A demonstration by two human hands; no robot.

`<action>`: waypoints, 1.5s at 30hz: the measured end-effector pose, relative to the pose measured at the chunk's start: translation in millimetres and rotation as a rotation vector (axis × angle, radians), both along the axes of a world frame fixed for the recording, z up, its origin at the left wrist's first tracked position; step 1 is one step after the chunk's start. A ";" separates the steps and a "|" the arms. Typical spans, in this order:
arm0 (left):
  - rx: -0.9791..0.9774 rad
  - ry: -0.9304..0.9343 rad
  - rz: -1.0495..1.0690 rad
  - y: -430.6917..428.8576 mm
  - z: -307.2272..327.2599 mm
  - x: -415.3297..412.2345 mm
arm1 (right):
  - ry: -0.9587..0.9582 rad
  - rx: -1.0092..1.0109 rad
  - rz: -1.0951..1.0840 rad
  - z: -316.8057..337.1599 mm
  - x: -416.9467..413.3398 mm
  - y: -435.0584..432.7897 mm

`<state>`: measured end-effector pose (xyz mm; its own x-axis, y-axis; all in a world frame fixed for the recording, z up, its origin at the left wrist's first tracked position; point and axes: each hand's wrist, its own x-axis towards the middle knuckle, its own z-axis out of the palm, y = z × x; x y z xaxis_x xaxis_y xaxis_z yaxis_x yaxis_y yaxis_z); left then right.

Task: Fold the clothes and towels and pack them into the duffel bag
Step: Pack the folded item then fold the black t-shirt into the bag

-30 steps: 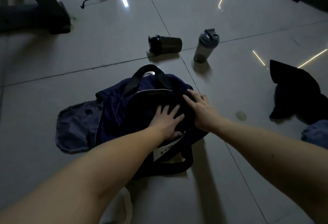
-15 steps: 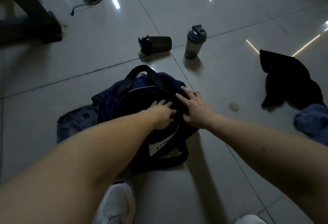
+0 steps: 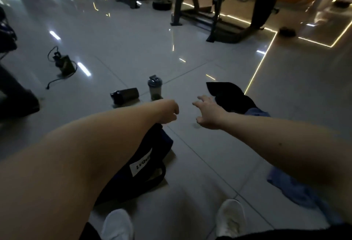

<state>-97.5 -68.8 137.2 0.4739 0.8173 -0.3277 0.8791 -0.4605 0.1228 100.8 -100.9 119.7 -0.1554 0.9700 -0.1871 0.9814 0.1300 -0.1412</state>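
Black garment (image 3: 233, 95) lies far right, just beyond the empty, spread-fingered right hand (image 3: 209, 114). Left hand (image 3: 168, 112) hovers over the navy duffel bag (image 3: 152, 144), its fingers hidden, so I cannot tell their state.

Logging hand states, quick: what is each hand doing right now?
Left hand: fingers curled under, mostly hidden; cannot tell if it holds anything.
Right hand: open, fingers spread, holding nothing.

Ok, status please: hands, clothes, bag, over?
Left hand loosely curled, grip empty. Right hand spread, beside black garment, holding nothing. Duffel bag under left forearm. Blue cloth on floor, unpacked.
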 end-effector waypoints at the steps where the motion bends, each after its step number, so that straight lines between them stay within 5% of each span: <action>1: 0.008 -0.016 0.002 -3.4 6.5 9.3 | -0.010 0.006 -0.014 8.3 9.9 -5.1; 11: 0.005 -0.103 -0.043 -4.0 5.1 108.7 | -0.145 -0.039 -0.150 17.3 116.3 -5.0; 22: -0.141 -0.098 -0.002 124.5 -145.0 210.8 | -0.046 -0.241 -0.269 -143.4 203.2 100.6; 31: -0.237 -0.129 0.013 190.3 -224.9 235.5 | 0.204 -0.233 -0.431 -245.7 216.4 179.4; 40: -0.332 -0.193 0.089 203.8 -260.0 236.3 | 0.215 -0.189 -0.436 -278.7 209.6 199.0; 45: -0.457 -0.447 0.284 200.3 -257.7 245.1 | 0.372 -0.186 -0.361 -256.0 193.1 174.1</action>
